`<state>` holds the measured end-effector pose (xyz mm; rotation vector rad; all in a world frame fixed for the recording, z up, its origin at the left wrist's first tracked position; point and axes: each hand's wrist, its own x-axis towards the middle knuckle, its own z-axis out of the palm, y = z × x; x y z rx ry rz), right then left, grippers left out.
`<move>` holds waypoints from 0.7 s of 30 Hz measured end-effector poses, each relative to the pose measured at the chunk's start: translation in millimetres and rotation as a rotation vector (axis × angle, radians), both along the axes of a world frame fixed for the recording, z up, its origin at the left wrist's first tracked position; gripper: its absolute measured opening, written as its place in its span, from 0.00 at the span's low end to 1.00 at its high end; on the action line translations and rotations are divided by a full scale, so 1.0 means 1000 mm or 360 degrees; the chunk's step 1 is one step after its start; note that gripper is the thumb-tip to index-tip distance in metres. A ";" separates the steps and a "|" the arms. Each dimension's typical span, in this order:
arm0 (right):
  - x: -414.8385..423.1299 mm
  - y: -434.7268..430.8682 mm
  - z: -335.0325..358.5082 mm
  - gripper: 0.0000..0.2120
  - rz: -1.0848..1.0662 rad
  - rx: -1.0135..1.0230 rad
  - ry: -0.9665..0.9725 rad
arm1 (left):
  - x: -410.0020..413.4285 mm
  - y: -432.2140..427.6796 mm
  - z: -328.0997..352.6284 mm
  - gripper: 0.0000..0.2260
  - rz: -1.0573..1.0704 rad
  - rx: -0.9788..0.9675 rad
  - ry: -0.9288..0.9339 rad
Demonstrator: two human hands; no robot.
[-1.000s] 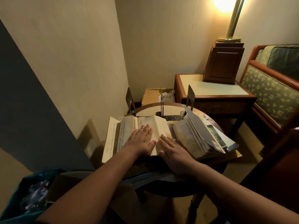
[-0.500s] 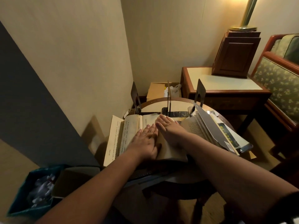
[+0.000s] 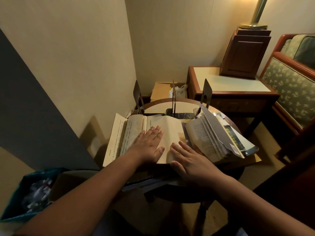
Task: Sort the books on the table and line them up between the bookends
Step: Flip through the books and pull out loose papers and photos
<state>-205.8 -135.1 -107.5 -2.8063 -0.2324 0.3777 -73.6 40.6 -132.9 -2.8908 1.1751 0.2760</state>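
An open yellowed book (image 3: 167, 126) lies flat on the round table (image 3: 184, 106). My left hand (image 3: 150, 143) presses flat on its pages with straight fingers. My right hand (image 3: 189, 160) rests flat on the book's near right corner. To the right lies a second open book (image 3: 204, 140) with fanned pages, under a grey cover (image 3: 214, 126) and a dark-covered book (image 3: 233, 138). Three dark metal bookends stand at the table's far side: the left bookend (image 3: 137, 94), the middle bookend (image 3: 173, 97), the right bookend (image 3: 206, 92).
A wall runs close on the left. A wooden side table (image 3: 230, 86) with a brown box (image 3: 247, 55) and lamp stand sits behind right, beside a green patterned armchair (image 3: 293, 87). A cardboard box (image 3: 162, 91) sits behind the table. A teal bin (image 3: 25, 198) stands low left.
My right hand slid from the top of the book's page down to its near right corner. My left hand stayed pressing on the pages.
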 end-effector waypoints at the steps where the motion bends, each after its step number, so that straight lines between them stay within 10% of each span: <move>1: 0.004 0.000 0.002 0.48 -0.0021 0.0025 -0.0012 | 0.000 0.001 0.001 0.31 -0.0006 0.0003 0.0008; 7: 0.059 0.002 -0.001 0.30 -0.0127 0.0202 0.0004 | -0.008 0.001 0.004 0.30 0.0004 0.0007 -0.0007; 21: 0.078 0.010 -0.033 0.31 -0.0293 0.0430 -0.0126 | -0.035 0.037 -0.004 0.38 0.0664 -0.0683 -0.0130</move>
